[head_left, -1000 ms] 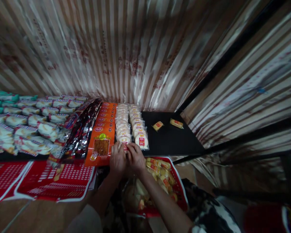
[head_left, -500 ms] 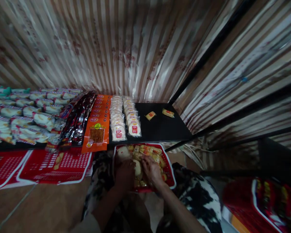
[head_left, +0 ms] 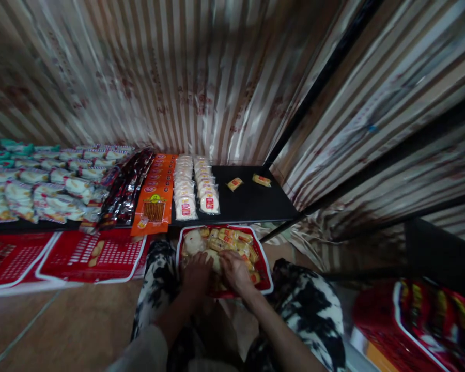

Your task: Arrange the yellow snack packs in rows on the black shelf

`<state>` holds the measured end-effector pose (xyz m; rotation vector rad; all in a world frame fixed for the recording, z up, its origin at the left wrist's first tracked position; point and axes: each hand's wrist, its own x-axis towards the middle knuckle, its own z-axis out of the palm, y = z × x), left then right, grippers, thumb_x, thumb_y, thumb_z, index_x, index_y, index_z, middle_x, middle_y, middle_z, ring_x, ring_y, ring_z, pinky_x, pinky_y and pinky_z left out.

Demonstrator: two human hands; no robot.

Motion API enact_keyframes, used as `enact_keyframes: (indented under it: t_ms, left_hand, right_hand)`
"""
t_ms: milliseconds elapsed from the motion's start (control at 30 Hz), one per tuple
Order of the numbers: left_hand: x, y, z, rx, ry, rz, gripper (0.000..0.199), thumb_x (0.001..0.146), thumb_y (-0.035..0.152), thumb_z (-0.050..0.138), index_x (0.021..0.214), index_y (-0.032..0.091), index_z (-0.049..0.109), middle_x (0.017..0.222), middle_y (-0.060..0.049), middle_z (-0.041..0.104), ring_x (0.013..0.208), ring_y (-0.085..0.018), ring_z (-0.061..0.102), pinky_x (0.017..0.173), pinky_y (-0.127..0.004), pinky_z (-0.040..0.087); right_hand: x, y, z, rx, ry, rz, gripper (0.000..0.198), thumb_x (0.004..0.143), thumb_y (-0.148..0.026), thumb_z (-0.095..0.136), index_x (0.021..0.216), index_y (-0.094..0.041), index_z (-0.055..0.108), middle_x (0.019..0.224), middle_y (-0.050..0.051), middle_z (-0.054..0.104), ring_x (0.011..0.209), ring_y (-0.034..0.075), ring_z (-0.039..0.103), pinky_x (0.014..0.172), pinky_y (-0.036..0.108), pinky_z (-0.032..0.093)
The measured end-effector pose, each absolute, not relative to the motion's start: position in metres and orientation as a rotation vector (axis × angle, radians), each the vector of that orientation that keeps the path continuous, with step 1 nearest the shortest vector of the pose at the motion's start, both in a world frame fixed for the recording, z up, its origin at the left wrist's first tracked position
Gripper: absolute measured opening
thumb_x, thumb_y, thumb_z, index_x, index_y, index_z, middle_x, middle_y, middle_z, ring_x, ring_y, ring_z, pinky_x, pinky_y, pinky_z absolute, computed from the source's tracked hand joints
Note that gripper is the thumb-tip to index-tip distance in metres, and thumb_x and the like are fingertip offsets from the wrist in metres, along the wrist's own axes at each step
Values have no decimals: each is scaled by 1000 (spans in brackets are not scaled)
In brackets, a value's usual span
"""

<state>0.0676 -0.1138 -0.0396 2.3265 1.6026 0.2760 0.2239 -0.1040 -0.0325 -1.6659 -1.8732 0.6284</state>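
Between my knees a red basket (head_left: 264, 281) with a white rim holds small yellow-wrapped snacks (head_left: 236, 238) and round white packaged crackers. My left hand (head_left: 197, 274) is closed on the left side of one round white cracker (head_left: 213, 258) in the basket. On that cracker's right edge my right hand (head_left: 234, 269) is closed, its fingers curled and partly hidden. Another round white cracker (head_left: 194, 242) lies in the basket's back left corner. Two small yellow packs (head_left: 234, 184) rest apart on the black shelf (head_left: 251, 206) just beyond the basket.
Along the shelf stand two rows of round white crackers (head_left: 185, 204), orange snack packs (head_left: 152, 206), dark red packs (head_left: 126, 191) and many white packs (head_left: 34, 175). Red baskets (head_left: 93, 258) sit below at left, another (head_left: 375, 315) at right. Black bars (head_left: 318, 88) slant at the right.
The view has shifted slightly. My hands remain in the basket, and the round white cracker between them has tilted or moved a little toward the back.
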Motion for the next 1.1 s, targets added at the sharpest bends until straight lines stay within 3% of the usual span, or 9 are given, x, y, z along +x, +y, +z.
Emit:
enact_keyframes:
  t_ms: [200, 333, 400, 500, 700, 900, 1100]
  left_hand:
    - [57, -106, -18, 2235, 1519, 470, 28, 86, 24, 48, 107, 24, 65, 113, -6, 67, 106, -22, 58, 94, -39, 45]
    - [50, -93, -4, 2004, 1468, 621, 34, 90, 32, 39, 104, 21, 68, 101, -6, 71, 96, -20, 63, 86, -32, 48]
    - [48, -85, 3, 1856, 1427, 666, 38, 90, 37, 37, 98, 20, 70, 91, -5, 73, 84, -18, 65, 76, -28, 49]
    - [47, -74, 16, 1675, 1381, 736, 40, 87, 43, 41, 87, 18, 72, 77, -4, 71, 70, -16, 63, 65, -25, 47]
    - [44, -61, 40, 1098, 1276, 993, 52, 74, 60, 56, 87, 12, 68, 82, -7, 70, 75, -17, 62, 65, -26, 48]
    - [50, -62, 30, 874, 1161, 963, 45, 57, 40, 76, 92, 14, 65, 86, -5, 70, 79, -18, 64, 72, -29, 50]
    - [55, -52, 23, 1107, 1293, 949, 32, 66, 23, 61, 96, 13, 66, 90, -5, 70, 81, -17, 64, 76, -29, 51]
  right_hand:
    - [231, -102, -11, -1609, -1756, 718, 31, 86, -34, 46, 98, -20, 71, 102, 8, 72, 102, 23, 61, 97, 42, 44]
    - [231, -98, 6, -1542, -1592, 970, 37, 81, -47, 51, 101, -21, 70, 108, 8, 70, 106, 24, 60, 98, 43, 43]
    - [230, -96, 10, -1501, -1471, 1121, 38, 76, -47, 57, 101, -20, 68, 105, 7, 70, 100, 23, 63, 92, 41, 47]
    - [225, -90, 10, -1425, -1319, 1256, 33, 69, -43, 65, 93, -20, 65, 86, 3, 70, 78, 19, 65, 77, 35, 52]
    - [220, -79, 12, -1379, -998, 1280, 33, 56, -41, 74, 74, -20, 56, 64, -5, 57, 61, 12, 55, 62, 25, 47]
    - [215, -81, 18, -1369, -754, 1396, 44, 53, -49, 75, 81, -22, 53, 65, -4, 61, 55, 13, 56, 49, 23, 41]
    - [219, -81, 5, -1425, -876, 1405, 37, 59, -48, 72, 82, -22, 58, 75, 1, 69, 64, 17, 63, 53, 26, 48]
